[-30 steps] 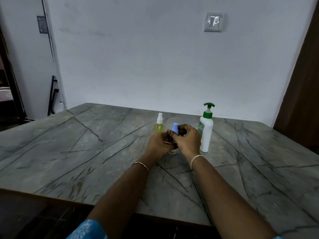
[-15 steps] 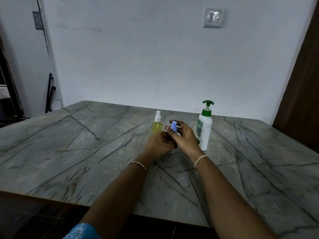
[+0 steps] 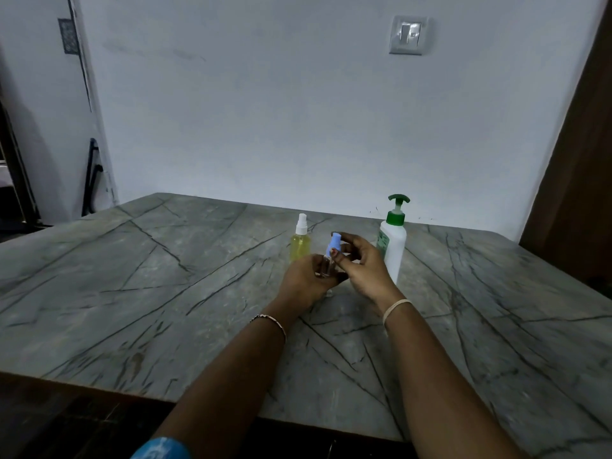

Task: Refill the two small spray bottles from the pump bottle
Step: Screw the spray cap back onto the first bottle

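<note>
Just above the surface [image 3: 165, 276], in front of the yellow spray bottle [image 3: 300, 246] and beside the pump bottle [image 3: 394, 250], the left hand [image 3: 306, 276] has its grip around the small clear spray bottle [image 3: 326, 267]. The right hand [image 3: 364, 270] pinches the bottle's blue spray head [image 3: 333, 244]. The bottle looks light, slick and stiff, so it is probably best held by the body while the head is twisted.

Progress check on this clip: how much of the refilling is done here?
Done: nothing confirmable. The yellow spray bottle stands capped on the table; whether it was refilled is unclear. In hand: the left hand grips the clear small bottle while the right hand pinches its blue spray top, probably unscrewing it. Left: the pump bottle stands untouched, so pumping into the bottles remains.
</note>
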